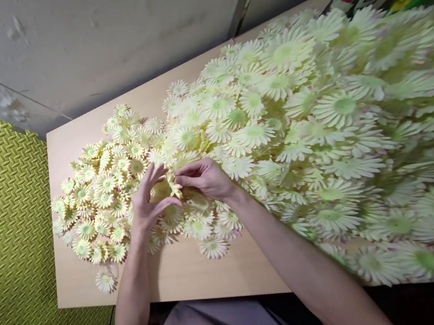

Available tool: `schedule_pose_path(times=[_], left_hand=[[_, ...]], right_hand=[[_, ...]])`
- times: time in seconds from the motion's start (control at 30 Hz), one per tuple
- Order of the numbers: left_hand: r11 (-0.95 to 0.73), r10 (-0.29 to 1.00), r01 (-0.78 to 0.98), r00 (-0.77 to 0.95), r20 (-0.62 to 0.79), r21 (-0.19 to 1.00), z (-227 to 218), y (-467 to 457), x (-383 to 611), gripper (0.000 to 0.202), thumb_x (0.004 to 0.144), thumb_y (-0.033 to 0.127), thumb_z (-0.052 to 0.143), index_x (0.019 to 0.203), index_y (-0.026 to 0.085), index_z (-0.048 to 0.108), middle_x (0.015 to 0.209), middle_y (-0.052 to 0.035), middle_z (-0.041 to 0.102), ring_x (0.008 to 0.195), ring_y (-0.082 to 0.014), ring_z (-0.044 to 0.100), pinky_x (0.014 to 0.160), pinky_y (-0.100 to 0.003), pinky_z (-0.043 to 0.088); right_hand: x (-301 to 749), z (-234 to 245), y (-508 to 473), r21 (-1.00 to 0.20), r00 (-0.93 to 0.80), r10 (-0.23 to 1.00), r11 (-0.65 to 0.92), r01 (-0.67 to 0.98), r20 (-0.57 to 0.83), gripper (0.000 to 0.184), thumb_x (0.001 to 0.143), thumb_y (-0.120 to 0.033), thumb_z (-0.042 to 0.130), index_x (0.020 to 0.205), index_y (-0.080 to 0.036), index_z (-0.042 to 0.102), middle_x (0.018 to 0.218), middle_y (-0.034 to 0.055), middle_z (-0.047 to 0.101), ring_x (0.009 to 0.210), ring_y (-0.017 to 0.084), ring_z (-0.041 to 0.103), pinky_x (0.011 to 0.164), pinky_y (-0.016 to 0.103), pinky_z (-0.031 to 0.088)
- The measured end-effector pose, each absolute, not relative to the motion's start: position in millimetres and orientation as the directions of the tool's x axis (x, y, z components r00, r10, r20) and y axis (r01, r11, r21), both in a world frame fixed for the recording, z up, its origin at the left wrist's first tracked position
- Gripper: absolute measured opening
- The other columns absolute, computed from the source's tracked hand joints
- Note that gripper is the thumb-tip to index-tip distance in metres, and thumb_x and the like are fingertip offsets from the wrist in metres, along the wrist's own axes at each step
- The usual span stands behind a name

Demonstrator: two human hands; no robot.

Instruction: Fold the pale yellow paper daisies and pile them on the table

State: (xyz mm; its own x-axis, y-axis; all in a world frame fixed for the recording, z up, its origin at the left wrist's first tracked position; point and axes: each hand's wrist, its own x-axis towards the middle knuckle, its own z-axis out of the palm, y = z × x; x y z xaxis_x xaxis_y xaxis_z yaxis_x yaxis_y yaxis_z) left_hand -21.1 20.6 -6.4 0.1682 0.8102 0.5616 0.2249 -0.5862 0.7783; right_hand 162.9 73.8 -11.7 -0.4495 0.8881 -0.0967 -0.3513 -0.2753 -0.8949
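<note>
Forearms [299, 265] lead to left hand [145, 202] and right hand [205, 178], both pinching one flower [170, 187]: seemingly light, flimsy; grip its centre.

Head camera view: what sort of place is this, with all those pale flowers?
Likely a small craft workspace, perhaps at home. A wooden table is heaped with artificial daisies, the left hand and right hand pinch one flower between them, and a green foam mat lies on the floor.

The flower pile [356, 107] blurs off the right edge; left hand [145, 204] and right hand [207, 178] partly hide the held flower [166, 188].
</note>
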Motion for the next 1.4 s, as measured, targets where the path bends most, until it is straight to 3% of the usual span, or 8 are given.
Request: schedule_pose_path(times=[0.13, 0.27, 0.5, 0.63, 0.87, 1.13, 1.27, 1.4], left_hand=[[-0.512, 0.854, 0.132, 0.181, 0.487, 0.849, -9.5, 22.1, -21.5, 0.07, 0.078, 0.04, 0.075, 0.143, 0.029, 0.051, 0.141, -0.0118, 0.06, 0.123, -0.0272, 0.064, 0.1, -0.041, 0.057], [-0.511, 0.859, 0.255, 0.158, 0.486, 0.821, -3.0, 20.4, -14.0, 0.052, 0.084, 0.028, 0.071, 0.135, 0.028, 0.06, 0.134, -0.0101, 0.066, 0.123, -0.0248, 0.063, 0.104, -0.042, 0.052], [-0.658, 0.741, 0.356, 0.145, 0.656, 0.664, -6.9, 20.4, -3.5, 0.045, 0.092, 0.006, 0.052, 0.131, 0.027, 0.062, 0.134, -0.0082, 0.066, 0.131, -0.0208, 0.058, 0.107, -0.045, 0.052], [-0.701, 0.705, 0.385, 0.242, 0.667, 0.601, -9.6, 23.1, -2.1, 0.053, 0.09, 0.003, 0.052, 0.137, 0.028, 0.056, 0.139, -0.0094, 0.062, 0.139, -0.0222, 0.05, 0.108, -0.048, 0.051], [-0.664, 0.746, 0.327, 0.235, 0.623, 0.672, -9.8, 27.3, -17.8, 0.075, 0.074, 0.033, 0.08, 0.142, 0.03, 0.05, 0.144, -0.0099, 0.057, 0.132, -0.026, 0.057, 0.112, -0.049, 0.049], [-0.438, 0.891, 0.048, 0.154, 0.426, 0.898, -13.4, 22.4, -19.1, 0.068, 0.081, 0.065, 0.055, 0.137, 0.026, 0.058, 0.136, -0.0108, 0.064, 0.125, -0.0267, 0.062, 0.104, -0.04, 0.054], [-0.428, 0.894, 0.045, 0.166, 0.416, 0.902, -4.7, 21.5, -11.0, 0.043, 0.083, 0.042, 0.07, 0.124, 0.031, 0.068, 0.129, -0.0063, 0.069, 0.126, -0.0247, 0.062, 0.109, -0.044, 0.05], [-0.318, 0.948, 0.095, 0.033, 0.317, 0.943, -2.0, 15.9, -3.5, 0.046, 0.084, 0.031, 0.072, 0.129, 0.027, 0.063, 0.126, -0.0088, 0.07, 0.115, -0.0209, 0.068, 0.096, -0.036, 0.059]], right_hand=[[161.1, -10.7, 74.0, -0.856, -0.408, 0.909, -0.274, -0.439, -0.082, 0.03, 0.048, -0.027, 0.096, 0.073, -0.025, 0.081, 0.072, 0.0014, 0.078, 0.061, 0.014, 0.071, 0.061, 0.024, 0.061], [162.1, -10.6, 74.8, -0.873, -0.465, 0.883, -0.268, -0.407, -0.055, 0.04, 0.047, -0.03, 0.096, 0.084, -0.023, 0.081, 0.082, 0.004, 0.079, 0.075, 0.019, 0.075, 0.076, 0.03, 0.063], [168.0, -2.8, 70.6, -0.921, -0.632, 0.772, -0.294, -0.256, -0.071, 0.062, 0.068, -0.062, 0.077, 0.112, -0.018, 0.075, 0.11, 0.0108, 0.075, 0.092, 0.024, 0.075, 0.078, 0.031, 0.063], [167.9, -1.3, 70.9, -0.943, -0.638, 0.768, -0.246, -0.223, -0.049, 0.056, 0.06, -0.049, 0.088, 0.105, -0.017, 0.077, 0.095, 0.0074, 0.078, 0.084, 0.021, 0.075, 0.073, 0.027, 0.062], [163.6, -9.7, 72.1, -0.878, -0.537, 0.84, -0.313, -0.362, -0.079, 0.035, 0.058, -0.032, 0.092, 0.088, -0.019, 0.081, 0.075, 0.0035, 0.077, 0.063, 0.017, 0.072, 0.06, 0.028, 0.062], [165.1, -6.2, 72.1, -0.882, -0.479, 0.877, -0.263, -0.391, -0.05, 0.018, 0.064, -0.03, 0.089, 0.076, -0.021, 0.08, 0.063, 0.001, 0.072, 0.048, 0.013, 0.063, 0.046, 0.024, 0.055], [166.3, -3.7, 71.9, -0.905, -0.548, 0.836, -0.25, -0.345, -0.022, 0.021, 0.066, -0.034, 0.088, 0.079, -0.02, 0.08, 0.062, 0.0005, 0.071, 0.048, 0.012, 0.063, 0.048, 0.024, 0.054], [165.3, -1.8, 69.2, -0.94, -0.551, 0.832, -0.237, -0.246, -0.065, 0.028, 0.069, -0.045, 0.084, 0.08, -0.02, 0.08, 0.067, 0.0018, 0.073, 0.053, 0.016, 0.068, 0.053, 0.027, 0.059]])
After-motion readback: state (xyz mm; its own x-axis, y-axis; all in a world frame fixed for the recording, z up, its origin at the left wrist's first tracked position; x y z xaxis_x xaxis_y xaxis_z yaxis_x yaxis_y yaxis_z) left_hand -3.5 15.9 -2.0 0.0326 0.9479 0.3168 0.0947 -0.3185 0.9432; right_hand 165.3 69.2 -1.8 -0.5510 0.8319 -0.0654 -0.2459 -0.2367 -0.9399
